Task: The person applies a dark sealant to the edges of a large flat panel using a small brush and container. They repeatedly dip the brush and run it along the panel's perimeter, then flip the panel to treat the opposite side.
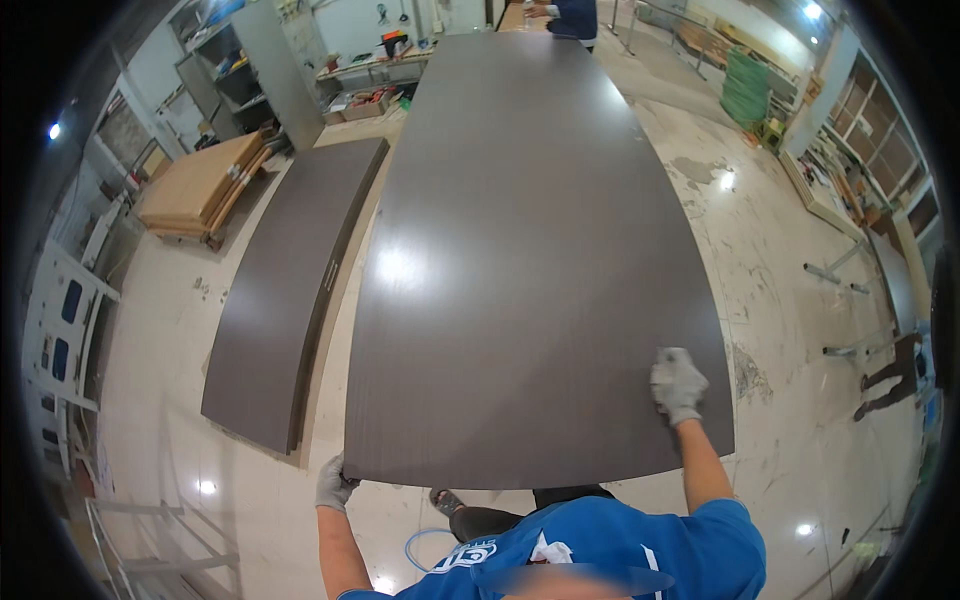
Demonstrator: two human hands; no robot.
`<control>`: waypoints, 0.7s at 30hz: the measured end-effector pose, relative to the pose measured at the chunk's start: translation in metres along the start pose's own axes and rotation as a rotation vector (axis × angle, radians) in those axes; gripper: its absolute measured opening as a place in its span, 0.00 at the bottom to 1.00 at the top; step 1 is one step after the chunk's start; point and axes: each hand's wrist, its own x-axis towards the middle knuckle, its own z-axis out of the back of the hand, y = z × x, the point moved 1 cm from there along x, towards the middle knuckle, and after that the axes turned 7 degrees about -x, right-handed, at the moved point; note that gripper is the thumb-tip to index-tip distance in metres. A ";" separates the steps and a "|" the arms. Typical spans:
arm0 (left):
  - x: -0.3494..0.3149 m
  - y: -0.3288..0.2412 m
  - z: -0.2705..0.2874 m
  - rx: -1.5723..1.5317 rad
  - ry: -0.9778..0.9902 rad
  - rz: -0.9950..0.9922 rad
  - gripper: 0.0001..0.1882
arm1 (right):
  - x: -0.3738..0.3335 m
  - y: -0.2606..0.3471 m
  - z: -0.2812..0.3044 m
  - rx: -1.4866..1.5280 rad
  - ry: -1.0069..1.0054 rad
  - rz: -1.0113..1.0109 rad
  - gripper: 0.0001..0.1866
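A long, dark brown panel [500, 250] with a smooth, shiny face stretches from in front of me far across the room. My left hand [337, 484], in a light grey work glove, is closed round the panel's near left corner; its fingertips are partly hidden by the edge. My right hand [680, 385], gloved the same way, rests on the panel's face close to its right edge. Its fingers are curled and pressed together. Whatever may be under or inside that fist is hidden.
Left of the panel lies a stack of narrower brown panels [290, 270]. Beyond it are brown boards [200, 185] on a low cart. A person [575, 18] stands at the far end. Metal stands [840, 270] are on the right; a blue hose [415, 545] lies by my feet.
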 end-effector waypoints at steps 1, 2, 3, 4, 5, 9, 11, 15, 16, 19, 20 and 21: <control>0.001 -0.001 -0.001 0.061 -0.113 0.026 0.20 | 0.012 -0.048 0.014 -0.086 -0.107 0.018 0.12; 0.001 -0.001 -0.003 0.005 -0.074 -0.011 0.22 | 0.018 -0.092 0.023 -0.172 -0.136 0.003 0.13; 0.001 0.002 -0.007 -0.024 -0.115 -0.025 0.23 | 0.021 -0.136 0.033 -0.062 -0.119 -0.166 0.12; 0.001 0.005 -0.010 -0.047 -0.198 -0.017 0.24 | 0.016 -0.173 0.039 0.054 -0.166 -0.270 0.11; 0.002 0.008 -0.016 -0.121 -0.162 -0.059 0.25 | 0.010 -0.203 0.048 0.025 -0.250 -0.285 0.09; 0.005 0.014 -0.036 -0.247 -0.196 -0.137 0.28 | -0.044 -0.264 0.040 0.895 -0.370 -0.818 0.07; 0.005 0.013 -0.039 -0.221 -0.232 -0.145 0.29 | -0.073 -0.276 0.026 0.905 -0.319 -0.908 0.08; 0.007 0.007 -0.039 -0.095 -0.308 -0.110 0.29 | -0.107 -0.297 -0.022 1.411 -0.341 -0.987 0.13; 0.009 0.005 -0.037 -0.048 -0.351 -0.096 0.29 | -0.110 -0.300 -0.032 1.480 -0.287 -0.952 0.16; 0.016 0.002 -0.030 0.081 -0.380 -0.099 0.26 | -0.112 -0.300 -0.049 1.632 -0.163 -0.898 0.22; 0.019 0.002 -0.026 0.104 -0.357 -0.130 0.26 | -0.112 -0.297 -0.050 1.648 -0.150 -0.920 0.24; 0.022 0.002 -0.023 0.135 -0.369 -0.149 0.25 | -0.111 -0.294 -0.048 1.617 -0.166 -0.972 0.25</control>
